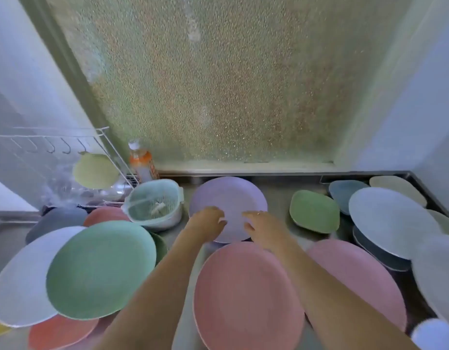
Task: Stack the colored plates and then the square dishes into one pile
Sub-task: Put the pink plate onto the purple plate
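Observation:
A round purple plate (228, 195) lies on the steel counter at the middle back. My left hand (208, 222) and my right hand (262, 224) hover over its near half, fingertips turned toward each other, fingers loosely apart and holding nothing. Whether they touch the plate's surface I cannot tell. A pink plate (246, 296) sits just in front, between my forearms, and another pink plate (354, 276) lies to its right. A green square dish (314, 210) rests right of the purple plate. At left, a green plate (99, 269) overlaps a pale blue plate (19, 286).
A mint strainer basket (155, 205) stands left of the purple plate, with a bottle (142, 160) and a wire drying rack (54, 147) behind it. Blue, grey and cream dishes (392, 221) crowd the right side. Orange plates (59, 332) lie at the near left.

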{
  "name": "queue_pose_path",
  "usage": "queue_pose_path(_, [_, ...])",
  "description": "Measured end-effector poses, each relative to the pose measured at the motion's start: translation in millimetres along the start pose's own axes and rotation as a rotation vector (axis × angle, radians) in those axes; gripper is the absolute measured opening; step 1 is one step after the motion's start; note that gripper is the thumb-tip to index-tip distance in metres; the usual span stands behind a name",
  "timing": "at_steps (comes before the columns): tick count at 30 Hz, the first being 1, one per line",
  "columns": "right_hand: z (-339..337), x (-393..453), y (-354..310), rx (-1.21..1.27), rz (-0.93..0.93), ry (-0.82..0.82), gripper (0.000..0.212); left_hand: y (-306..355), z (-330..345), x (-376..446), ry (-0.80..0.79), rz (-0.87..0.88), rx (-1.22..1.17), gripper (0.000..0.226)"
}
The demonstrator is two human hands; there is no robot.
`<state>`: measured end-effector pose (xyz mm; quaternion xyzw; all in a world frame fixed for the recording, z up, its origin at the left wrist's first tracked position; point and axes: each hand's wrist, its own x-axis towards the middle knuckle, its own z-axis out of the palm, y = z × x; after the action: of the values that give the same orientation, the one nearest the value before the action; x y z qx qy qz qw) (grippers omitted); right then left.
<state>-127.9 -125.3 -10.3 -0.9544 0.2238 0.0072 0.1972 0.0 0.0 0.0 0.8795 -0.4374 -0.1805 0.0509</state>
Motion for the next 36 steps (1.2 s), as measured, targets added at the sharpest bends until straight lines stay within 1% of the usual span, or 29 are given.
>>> queue_pose_path(1, [13,0,3,0.0,-0.012,0.027,0.024,0,10,2,0.001,-0.014,0.002,0.035])
queue_pose_path(3, [39,0,11,0.028,-0.018,0.087,0.028,-6,30,8,0.068,-0.024,-0.037,0.029])
queue_pose_path(6, [69,-6,19,0.072,0.003,0.091,0.029,-13,59,16,0.171,-0.033,-0.117,0.025])
queue_pose_path(9, [85,-4,31,0.123,-0.087,0.188,0.029,-24,82,22,0.307,-0.026,-0.236,0.021])
queue_pose_path(12, [91,-3,30,0.137,-0.145,0.237,0.031,-35,97,22,0.412,0.03,-0.276,0.026])
queue_pose_path(14, [94,-2,29,0.105,-0.17,0.275,0.034,-39,103,20,0.511,0.048,-0.348,0.022])
queue_pose_path(17, [101,-4,28,0.066,-0.202,0.334,0.038,-43,114,9,0.712,0.021,-0.524,0.014])
queue_pose_path(18, [103,-3,27,0.049,-0.211,0.352,0.039,-43,117,5,0.753,0.02,-0.578,0.013])
queue_pose_path(20, [106,-2,24,0.04,-0.224,0.372,0.039,-43,119,0,0.756,0.044,-0.64,0.011])
queue_pose_path(23, [105,1,20,0.051,-0.241,0.376,0.042,-43,115,-4,0.744,0.107,-0.652,0.009])
queue_pose_path(26, [104,-1,19,0.017,-0.165,0.364,0.044,-45,111,-9,0.772,0.154,-0.6,0.023])
queue_pose_path(28, [104,-2,17,0.009,-0.137,0.359,0.045,-45,109,-12,0.758,0.172,-0.479,0.031])
queue_pose_path(30, [102,-4,12,0.001,-0.118,0.34,0.045,-43,106,-16,0.74,0.16,-0.306,0.035])
queue_pose_path(31, [101,-5,10,-0.002,-0.112,0.331,0.044,-42,105,-18,0.731,0.149,-0.264,0.037])
queue_pose_path(33, [97,-7,8,0.0,-0.097,0.332,0.044,-41,103,-20,0.679,0.128,-0.279,0.039])
queue_pose_path(36, [97,-10,1,0.012,-0.041,0.377,0.039,-48,107,-21,0.484,0.16,-0.356,0.04])
